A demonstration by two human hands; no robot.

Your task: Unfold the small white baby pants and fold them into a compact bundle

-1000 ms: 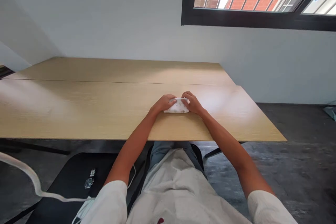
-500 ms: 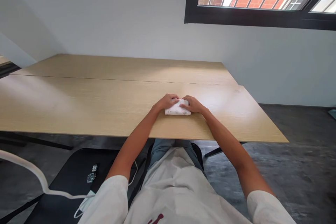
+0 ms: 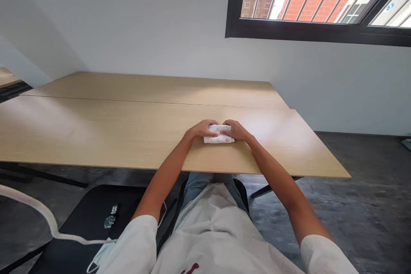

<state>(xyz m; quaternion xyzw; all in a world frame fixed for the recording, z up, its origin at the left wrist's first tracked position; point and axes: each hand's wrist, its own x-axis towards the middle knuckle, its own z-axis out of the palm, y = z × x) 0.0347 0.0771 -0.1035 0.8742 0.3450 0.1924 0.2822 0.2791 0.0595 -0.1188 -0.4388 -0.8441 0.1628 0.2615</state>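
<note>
A small white folded cloth [image 3: 219, 135] with a faint printed pattern lies on the light wooden table [image 3: 112, 132], near its front edge. My left hand [image 3: 202, 129] grips the cloth's left end, fingers curled over its top. My right hand [image 3: 236, 130] grips the right end the same way. Both hands press the bundle against the tabletop, and the thumbs hide parts of its ends.
The table runs far to the left and back to a grey wall under a black-framed window [image 3: 317, 4]. A black seat [image 3: 90, 222] at lower left carries a wristwatch [image 3: 109, 221], a face mask [image 3: 101, 254] and a white strap [image 3: 38, 214]. Dark floor lies to the right.
The cloth bundle looks narrower and more tightly folded than a second ago. Both hands stay on its ends and have closed in slightly.
</note>
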